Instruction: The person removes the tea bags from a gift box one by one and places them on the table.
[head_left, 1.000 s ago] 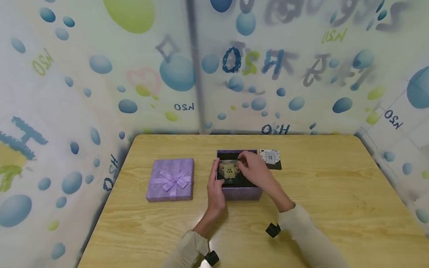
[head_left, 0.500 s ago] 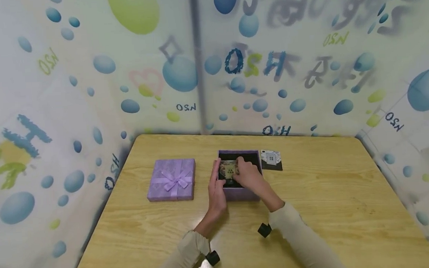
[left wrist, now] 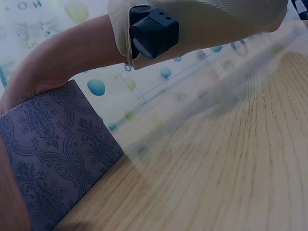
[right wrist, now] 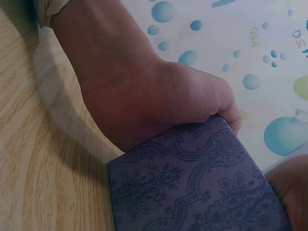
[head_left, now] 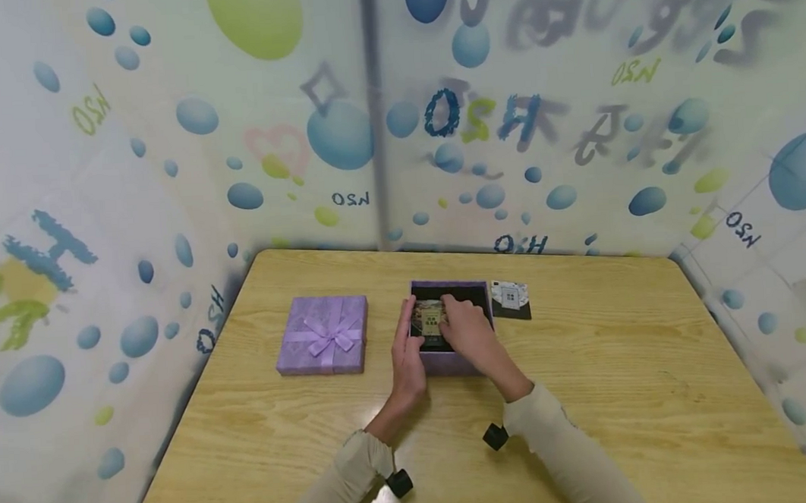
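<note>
An open purple box [head_left: 450, 363] with a black lining stands at the table's middle. Inside it lies a small dark item with a gold label [head_left: 431, 318]. My right hand [head_left: 450, 311] reaches down into the box, its fingers curled on that item. My left hand [head_left: 407, 323] lies with straight fingers flat against the box's left wall. The right wrist view shows the left hand [right wrist: 159, 101] pressed to the patterned purple wall [right wrist: 192, 187]. In the left wrist view I see the same wall [left wrist: 53, 163] and my right sleeve [left wrist: 216, 19].
The box's purple lid with a bow [head_left: 321, 335] lies to the left on the wooden table [head_left: 622, 377]. A small black-and-white card [head_left: 511, 299] sits right of the box. Bubble-printed walls [head_left: 167, 180] close in the table's back and sides.
My right hand has slid left and lower into the box, settling on the labelled item. The left hand has stayed against the box's side.
</note>
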Available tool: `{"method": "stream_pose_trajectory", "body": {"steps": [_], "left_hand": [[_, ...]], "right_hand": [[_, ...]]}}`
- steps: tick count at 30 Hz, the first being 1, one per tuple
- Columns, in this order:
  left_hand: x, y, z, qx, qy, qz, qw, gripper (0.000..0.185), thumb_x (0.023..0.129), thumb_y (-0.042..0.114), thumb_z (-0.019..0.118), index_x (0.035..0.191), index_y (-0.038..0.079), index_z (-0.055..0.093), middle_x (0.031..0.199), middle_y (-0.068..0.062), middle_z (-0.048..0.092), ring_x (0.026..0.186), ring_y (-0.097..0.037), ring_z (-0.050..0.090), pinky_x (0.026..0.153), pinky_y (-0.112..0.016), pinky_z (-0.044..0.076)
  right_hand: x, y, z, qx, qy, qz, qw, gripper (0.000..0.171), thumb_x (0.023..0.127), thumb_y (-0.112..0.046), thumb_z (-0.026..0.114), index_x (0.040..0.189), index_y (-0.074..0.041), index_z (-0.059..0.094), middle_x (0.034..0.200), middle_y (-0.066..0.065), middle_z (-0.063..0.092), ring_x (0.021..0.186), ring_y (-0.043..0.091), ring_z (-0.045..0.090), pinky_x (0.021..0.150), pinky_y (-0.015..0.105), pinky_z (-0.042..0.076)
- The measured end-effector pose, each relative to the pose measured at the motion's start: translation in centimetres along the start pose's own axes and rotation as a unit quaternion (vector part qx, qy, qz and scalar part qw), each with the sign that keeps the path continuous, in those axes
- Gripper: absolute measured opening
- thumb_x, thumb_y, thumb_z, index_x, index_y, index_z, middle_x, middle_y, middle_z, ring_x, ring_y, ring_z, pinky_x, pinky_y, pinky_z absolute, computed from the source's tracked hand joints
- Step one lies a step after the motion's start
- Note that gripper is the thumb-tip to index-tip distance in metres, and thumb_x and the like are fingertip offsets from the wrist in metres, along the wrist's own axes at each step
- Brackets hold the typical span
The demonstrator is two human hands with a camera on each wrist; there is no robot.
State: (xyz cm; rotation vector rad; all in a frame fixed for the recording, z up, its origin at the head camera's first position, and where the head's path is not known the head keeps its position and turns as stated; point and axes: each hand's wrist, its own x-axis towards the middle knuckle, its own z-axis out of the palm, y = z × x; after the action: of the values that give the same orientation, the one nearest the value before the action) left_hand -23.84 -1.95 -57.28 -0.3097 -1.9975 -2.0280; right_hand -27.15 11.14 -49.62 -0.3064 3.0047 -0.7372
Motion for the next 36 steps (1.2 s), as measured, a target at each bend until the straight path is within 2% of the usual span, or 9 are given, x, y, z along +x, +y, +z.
{"method": "stream_pose_trajectory", "body": {"steps": [4,8,12,15,19,22,26,29,36], "left_hand": [[0.0,-0.1,0.0,-0.003,0.000,0.001,1.0000,0.074,0.095,-0.011,0.033,0.164,0.017,0.036,0.172,-0.002,0.025,0.161,-0.026,0.013,0.125,-0.054,0.014],[0.1,0.0,0.0,-0.001,0.000,0.001,1.0000,0.073,0.095,-0.011,0.033,0.163,0.015,0.037,0.172,-0.006,0.026,0.161,-0.024,0.014,0.125,-0.053,0.015],[0.2,0.1,0.0,0.004,-0.002,0.002,1.0000,0.073,0.096,-0.011,0.031,0.163,0.015,0.037,0.172,-0.006,0.026,0.161,-0.030,0.013,0.125,-0.054,0.015],[0.2,0.2,0.0,0.007,-0.003,-0.002,1.0000,0.073,0.096,-0.010,0.031,0.163,0.016,0.037,0.172,-0.007,0.026,0.160,-0.034,0.013,0.126,-0.055,0.014],[0.1,0.2,-0.1,0.011,-0.003,-0.007,0.9999,0.073,0.096,-0.010,0.031,0.164,0.015,0.037,0.172,-0.010,0.025,0.161,-0.031,0.013,0.125,-0.055,0.015],[0.1,0.3,-0.1,0.011,-0.003,-0.010,0.9999,0.072,0.096,-0.010,0.031,0.164,0.016,0.036,0.172,-0.007,0.024,0.161,-0.025,0.014,0.125,-0.054,0.017],[0.1,0.3,0.0,0.007,-0.003,-0.014,0.9999,0.072,0.096,-0.008,0.031,0.164,0.016,0.037,0.173,-0.011,0.023,0.160,-0.025,0.014,0.125,-0.056,0.017],[0.1,0.2,0.0,0.006,-0.001,-0.015,0.9999,0.072,0.096,-0.007,0.031,0.163,0.017,0.038,0.172,-0.011,0.023,0.160,-0.027,0.015,0.124,-0.059,0.018],[0.0,0.0,-0.1,0.009,0.002,-0.010,0.9999,0.073,0.095,-0.007,0.032,0.163,0.021,0.038,0.172,-0.001,0.026,0.160,-0.019,0.017,0.125,-0.054,0.017]], "right_hand": [[0.0,-0.1,0.0,-0.011,0.014,-0.008,1.000,0.045,0.097,-0.005,0.068,0.139,0.006,0.057,0.068,0.005,0.059,0.044,0.017,0.051,0.042,0.028,0.037],[0.2,0.0,0.0,0.004,0.012,0.005,1.000,0.055,0.096,-0.005,0.069,0.145,0.006,0.049,0.083,0.012,0.064,0.057,0.024,0.059,0.049,0.035,0.046],[0.6,0.4,0.0,0.046,-0.018,0.024,0.999,0.069,0.094,-0.005,0.070,0.153,0.007,0.035,0.098,0.018,0.065,0.072,0.030,0.063,0.062,0.042,0.050],[0.8,0.8,0.0,0.081,-0.045,0.039,0.995,0.075,0.094,-0.007,0.070,0.156,0.008,0.031,0.092,0.014,0.065,0.069,0.027,0.061,0.061,0.040,0.048],[1.0,1.1,0.0,0.101,-0.062,0.035,0.992,0.071,0.095,-0.011,0.071,0.155,0.007,0.037,0.083,0.009,0.063,0.064,0.023,0.057,0.059,0.036,0.044],[1.0,1.3,-0.1,0.123,-0.063,0.015,0.990,0.063,0.096,-0.011,0.071,0.150,0.006,0.045,0.093,0.011,0.069,0.076,0.024,0.064,0.066,0.038,0.050],[0.9,1.5,-0.4,0.181,-0.079,-0.009,0.980,0.055,0.097,-0.007,0.068,0.147,0.004,0.047,0.117,0.020,0.071,0.105,0.032,0.071,0.081,0.044,0.057],[0.9,1.5,-0.5,0.219,-0.090,-0.022,0.971,0.053,0.098,-0.004,0.064,0.147,0.003,0.047,0.125,0.024,0.069,0.115,0.035,0.070,0.085,0.045,0.057],[0.8,1.9,-0.4,0.295,-0.070,-0.023,0.953,0.054,0.101,-0.006,0.061,0.152,-0.001,0.044,0.123,0.022,0.072,0.101,0.027,0.070,0.077,0.035,0.052]]}}
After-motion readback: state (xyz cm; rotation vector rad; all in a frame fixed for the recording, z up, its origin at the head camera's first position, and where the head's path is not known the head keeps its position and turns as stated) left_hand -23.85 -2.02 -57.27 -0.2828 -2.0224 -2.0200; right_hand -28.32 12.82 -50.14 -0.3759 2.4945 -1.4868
